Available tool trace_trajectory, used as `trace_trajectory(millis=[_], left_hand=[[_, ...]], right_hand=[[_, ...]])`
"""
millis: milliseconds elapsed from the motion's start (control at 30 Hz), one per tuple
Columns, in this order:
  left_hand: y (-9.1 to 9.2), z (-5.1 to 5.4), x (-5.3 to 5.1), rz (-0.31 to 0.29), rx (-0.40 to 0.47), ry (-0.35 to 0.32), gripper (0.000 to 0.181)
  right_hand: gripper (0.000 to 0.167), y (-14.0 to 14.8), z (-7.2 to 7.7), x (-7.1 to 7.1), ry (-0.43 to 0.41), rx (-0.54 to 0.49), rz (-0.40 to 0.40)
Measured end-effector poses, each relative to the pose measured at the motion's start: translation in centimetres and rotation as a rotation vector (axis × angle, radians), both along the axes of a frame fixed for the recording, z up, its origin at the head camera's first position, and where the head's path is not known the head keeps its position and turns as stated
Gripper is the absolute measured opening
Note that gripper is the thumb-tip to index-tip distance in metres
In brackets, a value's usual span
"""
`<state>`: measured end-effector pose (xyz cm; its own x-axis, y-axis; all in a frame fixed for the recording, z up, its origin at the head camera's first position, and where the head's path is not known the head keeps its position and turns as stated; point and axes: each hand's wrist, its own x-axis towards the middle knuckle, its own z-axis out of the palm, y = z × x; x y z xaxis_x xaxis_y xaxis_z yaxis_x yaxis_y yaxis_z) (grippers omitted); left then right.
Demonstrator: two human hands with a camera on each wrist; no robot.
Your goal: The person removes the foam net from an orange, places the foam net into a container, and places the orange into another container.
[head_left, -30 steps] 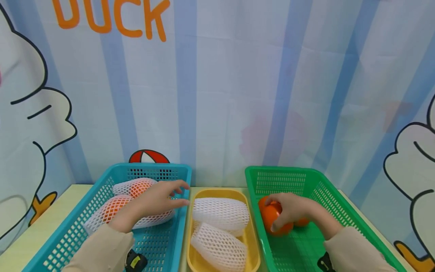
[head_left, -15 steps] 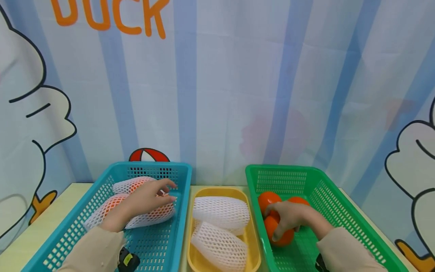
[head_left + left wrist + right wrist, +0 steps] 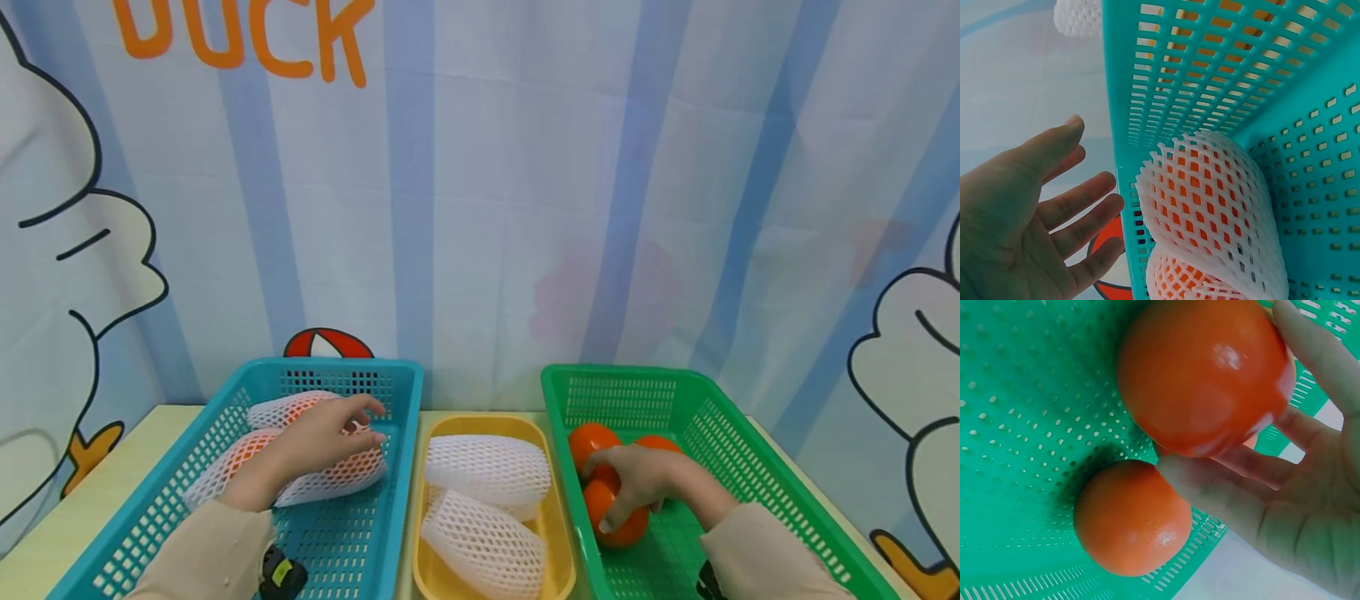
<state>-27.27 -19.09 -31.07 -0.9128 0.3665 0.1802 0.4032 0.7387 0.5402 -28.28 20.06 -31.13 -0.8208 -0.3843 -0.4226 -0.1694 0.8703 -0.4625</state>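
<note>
Right hand (image 3: 633,477) grips red-orange fruit (image 3: 1204,375), thumb and fingers round its sides, by green basket's (image 3: 615,370) left edge. Left hand (image 3: 318,442) holds nothing, fingers apart over netted fruits (image 3: 345,473), short of blue basket's (image 3: 403,508) right edge. Versus a second ago: left hand farther from that edge; gripped fruit nearer the person — fruit behind (image 3: 592,440) shows more.

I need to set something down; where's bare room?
Blue basket: bare floor between netted fruits, left sleeve and right wall. Green basket: bare floor between held fruit, right sleeve and left wall. Crowded: yellow tray, under foam nets.
</note>
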Motion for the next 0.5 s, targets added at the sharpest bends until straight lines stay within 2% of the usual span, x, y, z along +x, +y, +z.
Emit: trace_trajectory(millis=[133,367,500], left_hand=[[-0.3,-0.1,0.0,0.011,-0.001,-0.018,0.034],[-1.2,0.3,0.0,0.001,-0.031,0.035,0.033],[-1.5,0.6,0.1,0.011,-0.046,0.031,0.033]], right_hand=[[0.051,0.2,0.4,0.2,-0.001,-0.014,-0.006],[0.053,0.8,1.6,0.4,-0.043,-0.086,-0.006],[0.052,1.3,2.3,0.4,-0.016,-0.107,0.037]])
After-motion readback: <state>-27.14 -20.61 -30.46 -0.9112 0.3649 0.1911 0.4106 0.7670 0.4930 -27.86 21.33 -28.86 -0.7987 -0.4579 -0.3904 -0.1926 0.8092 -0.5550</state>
